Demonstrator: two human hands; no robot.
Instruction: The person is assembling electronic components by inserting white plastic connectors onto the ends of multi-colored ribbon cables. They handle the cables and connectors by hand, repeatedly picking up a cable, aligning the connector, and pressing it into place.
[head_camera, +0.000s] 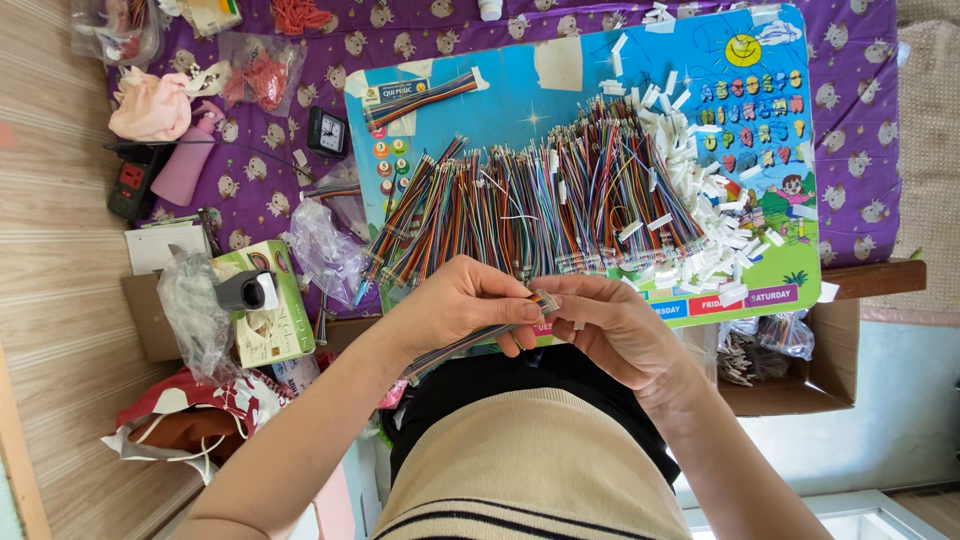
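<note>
Flat multicoloured ribbon cable (470, 340): striped strands side by side, thin, flexible. Lies slanted, upper end near the front edge of the board, lower end trailing toward the lap. Upper end carries a small connector tip (546, 300), pinched between fingertips of both hands.

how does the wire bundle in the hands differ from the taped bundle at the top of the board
The held bundle is pinched between the left hand and right hand; the taped bundle lies untouched on the blue board. The held one hangs off the board's near edge; the taped one is fixed with pale tape. Both are flat, multicoloured wire ribbons.
</note>
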